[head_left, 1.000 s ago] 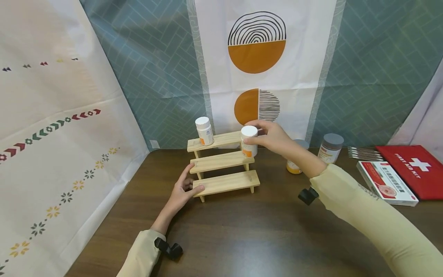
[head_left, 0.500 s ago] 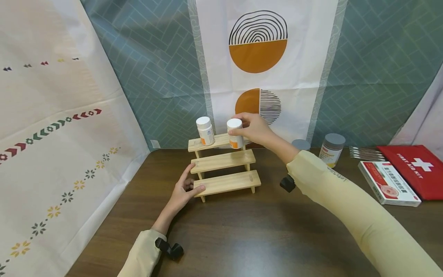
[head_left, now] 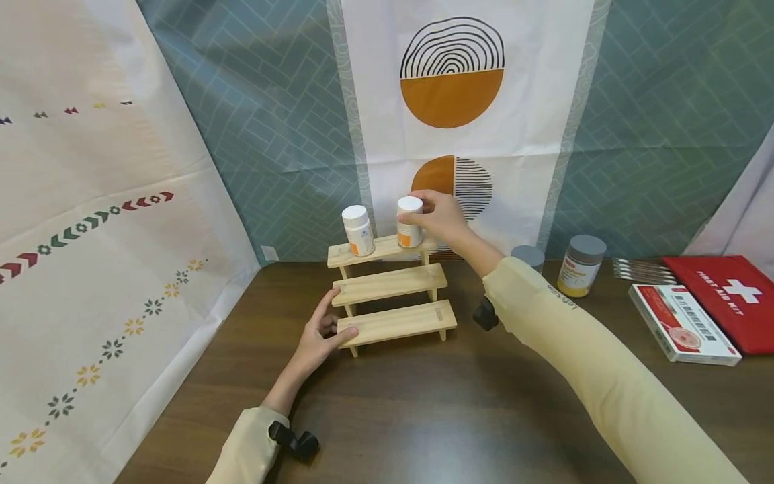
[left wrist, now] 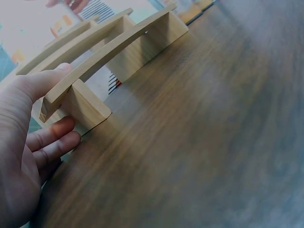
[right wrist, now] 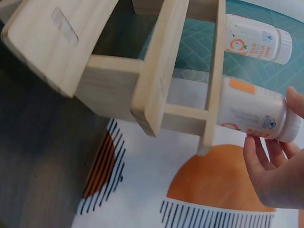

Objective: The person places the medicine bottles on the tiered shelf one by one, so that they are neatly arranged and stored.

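Observation:
A three-tier wooden display stand is on the dark table near the back curtain. My left hand grips its left end; in the left wrist view the thumb lies along the front tier with fingers beneath. My right hand pinches a white vitamin bottle near its cap, upright at the right part of the top tier. In the right wrist view this bottle's base meets the tier's board. A matching white bottle stands apart from it at the top tier's left.
To the right are two grey-lidded jars, one in plain sight and one partly behind the right forearm. Past them lie a pack of cotton swabs, a white-and-red medicine box and a red first aid kit.
My right hand has carried its bottle left and up, from in front of the stand's right side onto the top tier. The left hand has kept its hold on the stand.

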Tool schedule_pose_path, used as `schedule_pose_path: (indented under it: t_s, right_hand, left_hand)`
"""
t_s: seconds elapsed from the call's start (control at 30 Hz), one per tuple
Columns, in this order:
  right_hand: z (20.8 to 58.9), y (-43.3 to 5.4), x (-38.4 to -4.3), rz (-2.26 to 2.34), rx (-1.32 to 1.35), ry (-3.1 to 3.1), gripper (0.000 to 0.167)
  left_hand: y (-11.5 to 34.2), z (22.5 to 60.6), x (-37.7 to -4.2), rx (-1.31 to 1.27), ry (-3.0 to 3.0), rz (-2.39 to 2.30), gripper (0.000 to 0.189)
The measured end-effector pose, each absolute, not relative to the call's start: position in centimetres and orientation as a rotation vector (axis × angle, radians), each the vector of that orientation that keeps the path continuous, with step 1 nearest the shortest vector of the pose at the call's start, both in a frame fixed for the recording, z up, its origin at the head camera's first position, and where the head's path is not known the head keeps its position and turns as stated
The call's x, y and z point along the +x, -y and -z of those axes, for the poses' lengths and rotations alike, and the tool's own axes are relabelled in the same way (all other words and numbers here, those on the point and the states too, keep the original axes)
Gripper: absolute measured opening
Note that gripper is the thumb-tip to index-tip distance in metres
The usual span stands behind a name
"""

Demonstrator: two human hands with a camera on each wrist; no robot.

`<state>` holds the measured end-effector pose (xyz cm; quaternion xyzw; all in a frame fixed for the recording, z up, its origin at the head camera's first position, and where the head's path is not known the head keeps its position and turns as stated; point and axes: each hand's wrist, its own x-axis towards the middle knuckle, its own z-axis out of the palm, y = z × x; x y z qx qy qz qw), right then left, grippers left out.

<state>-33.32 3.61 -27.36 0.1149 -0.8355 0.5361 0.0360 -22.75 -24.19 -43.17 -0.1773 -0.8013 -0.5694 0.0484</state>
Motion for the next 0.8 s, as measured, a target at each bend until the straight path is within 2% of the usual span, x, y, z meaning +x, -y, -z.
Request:
schedule_pose_path:
  t_s: [0.8]
  right_hand:
    - [28.7, -3.0, -33.7, -1.616, 0.459, 2.577, 0.058]
  left_hand:
    - [24.2, 43.3, -22.8, -0.506, 2.468, 1.712, 0.082]
